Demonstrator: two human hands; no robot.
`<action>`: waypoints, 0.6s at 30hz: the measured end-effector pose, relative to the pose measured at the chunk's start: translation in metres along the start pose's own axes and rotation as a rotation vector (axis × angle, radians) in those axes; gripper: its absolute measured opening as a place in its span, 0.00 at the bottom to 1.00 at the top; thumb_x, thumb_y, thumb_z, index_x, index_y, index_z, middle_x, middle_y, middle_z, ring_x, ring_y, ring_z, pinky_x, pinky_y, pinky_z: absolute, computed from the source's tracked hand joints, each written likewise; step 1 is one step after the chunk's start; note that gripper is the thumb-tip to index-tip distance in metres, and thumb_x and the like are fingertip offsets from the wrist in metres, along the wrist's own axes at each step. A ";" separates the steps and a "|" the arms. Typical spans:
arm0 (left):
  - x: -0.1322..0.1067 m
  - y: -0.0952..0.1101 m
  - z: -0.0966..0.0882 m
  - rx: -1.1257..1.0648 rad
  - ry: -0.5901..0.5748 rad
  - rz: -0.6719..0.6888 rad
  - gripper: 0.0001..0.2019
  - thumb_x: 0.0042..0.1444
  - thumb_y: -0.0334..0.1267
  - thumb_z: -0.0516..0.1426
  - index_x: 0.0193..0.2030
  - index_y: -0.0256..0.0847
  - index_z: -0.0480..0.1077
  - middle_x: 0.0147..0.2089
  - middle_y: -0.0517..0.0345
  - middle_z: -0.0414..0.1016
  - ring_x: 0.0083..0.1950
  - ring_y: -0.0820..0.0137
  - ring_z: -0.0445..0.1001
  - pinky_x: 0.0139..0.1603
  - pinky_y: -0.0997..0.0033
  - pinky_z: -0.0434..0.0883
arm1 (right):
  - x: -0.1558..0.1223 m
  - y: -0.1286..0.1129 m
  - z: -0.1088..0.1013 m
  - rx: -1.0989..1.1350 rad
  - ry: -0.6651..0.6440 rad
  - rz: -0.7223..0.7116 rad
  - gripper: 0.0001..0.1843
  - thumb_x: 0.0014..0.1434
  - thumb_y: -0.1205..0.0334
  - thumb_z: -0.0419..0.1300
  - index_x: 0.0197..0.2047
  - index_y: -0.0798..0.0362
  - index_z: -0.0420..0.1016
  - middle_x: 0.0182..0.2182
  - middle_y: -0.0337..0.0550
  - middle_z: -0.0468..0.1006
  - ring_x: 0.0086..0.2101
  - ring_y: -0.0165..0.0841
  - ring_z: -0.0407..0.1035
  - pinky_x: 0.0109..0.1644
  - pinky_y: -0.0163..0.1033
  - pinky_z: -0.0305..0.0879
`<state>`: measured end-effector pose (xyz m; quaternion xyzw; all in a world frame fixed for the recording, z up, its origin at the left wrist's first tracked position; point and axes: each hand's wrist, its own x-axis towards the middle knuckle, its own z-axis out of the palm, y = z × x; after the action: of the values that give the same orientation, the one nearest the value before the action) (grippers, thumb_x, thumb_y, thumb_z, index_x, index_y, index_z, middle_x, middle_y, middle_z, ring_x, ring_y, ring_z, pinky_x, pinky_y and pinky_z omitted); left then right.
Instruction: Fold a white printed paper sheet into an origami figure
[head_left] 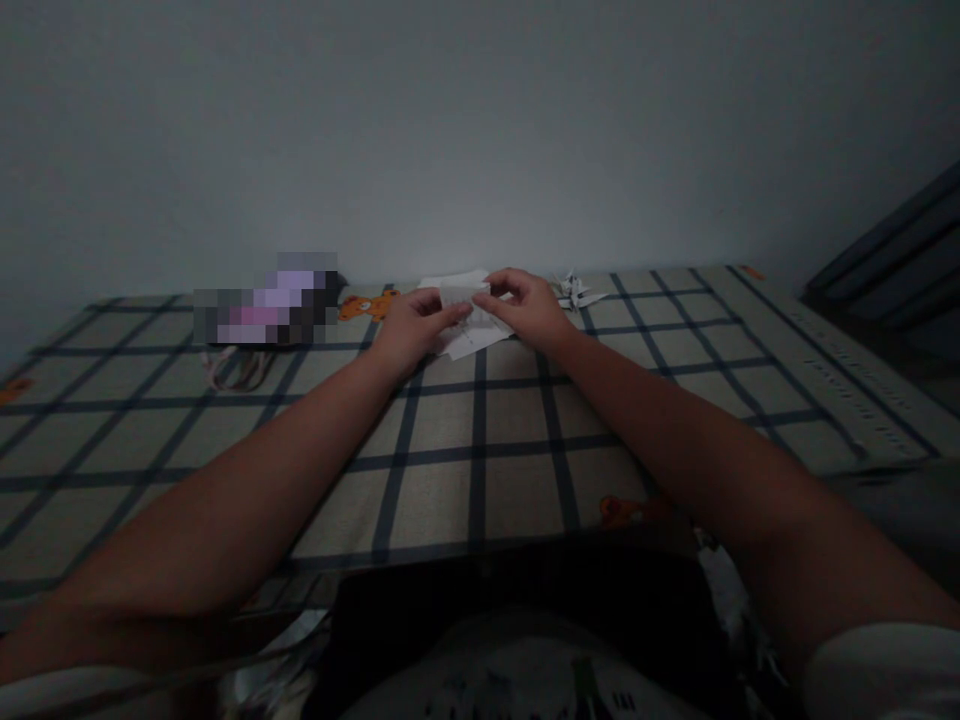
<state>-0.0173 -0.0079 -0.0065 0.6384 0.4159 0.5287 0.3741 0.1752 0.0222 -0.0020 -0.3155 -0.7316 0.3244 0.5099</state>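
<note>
Between my two hands is a small white piece of paper (459, 294), gripped at both sides above the table. My left hand (415, 327) pinches its left side, thumb pointing inward. From the right, my right hand (529, 305) holds the other side between thumb and curled fingers. More white paper sheets (480, 343) lie beneath and behind the hands, partly hidden by them. Just right of my right hand rest folded white paper shapes (576, 290) with pointed tips.
A checked tablecloth (517, 500) with bear prints covers the table, which meets a plain wall (480, 140). At the left lies a blurred-out purple and dark object (274, 305) with a strap (238, 370). A dark slatted thing (900, 265) stands at the right.
</note>
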 end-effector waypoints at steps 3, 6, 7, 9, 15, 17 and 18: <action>0.000 0.000 -0.001 0.038 0.022 -0.001 0.17 0.48 0.48 0.68 0.38 0.37 0.80 0.36 0.53 0.81 0.35 0.69 0.75 0.38 0.69 0.69 | 0.000 0.003 0.001 0.022 -0.011 -0.018 0.17 0.53 0.50 0.66 0.40 0.54 0.76 0.34 0.41 0.77 0.34 0.30 0.69 0.38 0.36 0.66; 0.000 0.002 0.000 0.076 0.032 -0.014 0.16 0.48 0.48 0.68 0.37 0.37 0.80 0.36 0.53 0.81 0.35 0.69 0.75 0.37 0.70 0.69 | 0.000 0.004 0.000 0.004 -0.011 -0.054 0.15 0.54 0.50 0.66 0.37 0.54 0.76 0.34 0.41 0.77 0.35 0.31 0.70 0.39 0.37 0.66; 0.000 0.003 0.000 0.084 0.035 -0.014 0.16 0.48 0.48 0.68 0.38 0.37 0.80 0.36 0.53 0.82 0.35 0.69 0.75 0.37 0.70 0.69 | 0.000 0.003 0.000 -0.003 -0.008 -0.056 0.14 0.54 0.51 0.66 0.36 0.54 0.76 0.34 0.41 0.77 0.35 0.31 0.70 0.39 0.37 0.66; -0.001 0.005 0.000 0.083 0.029 -0.013 0.16 0.48 0.47 0.68 0.39 0.37 0.80 0.37 0.53 0.82 0.35 0.69 0.75 0.37 0.70 0.69 | 0.001 0.002 -0.001 -0.006 -0.004 -0.039 0.13 0.54 0.52 0.66 0.34 0.54 0.76 0.31 0.40 0.77 0.33 0.30 0.69 0.39 0.37 0.65; -0.004 0.013 0.003 0.044 0.006 -0.047 0.16 0.47 0.47 0.68 0.36 0.36 0.80 0.34 0.54 0.80 0.31 0.72 0.72 0.31 0.73 0.66 | 0.001 -0.001 0.000 0.088 0.003 0.082 0.15 0.51 0.51 0.67 0.29 0.54 0.72 0.24 0.36 0.71 0.27 0.27 0.63 0.32 0.35 0.59; -0.005 0.015 0.004 0.044 0.028 -0.066 0.16 0.46 0.47 0.68 0.34 0.36 0.79 0.31 0.56 0.79 0.28 0.73 0.70 0.29 0.73 0.64 | 0.001 -0.002 0.001 0.134 0.002 0.141 0.17 0.51 0.49 0.67 0.29 0.54 0.71 0.24 0.36 0.71 0.26 0.26 0.61 0.30 0.34 0.58; -0.005 0.014 0.005 0.037 0.039 -0.074 0.15 0.46 0.47 0.68 0.33 0.36 0.79 0.30 0.56 0.78 0.27 0.74 0.69 0.28 0.74 0.63 | 0.001 -0.001 0.002 0.156 0.003 0.163 0.17 0.51 0.49 0.67 0.29 0.54 0.70 0.24 0.35 0.70 0.25 0.26 0.61 0.30 0.34 0.58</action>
<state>-0.0110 -0.0185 0.0040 0.6191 0.4559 0.5191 0.3735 0.1729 0.0217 -0.0009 -0.3338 -0.6753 0.4201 0.5061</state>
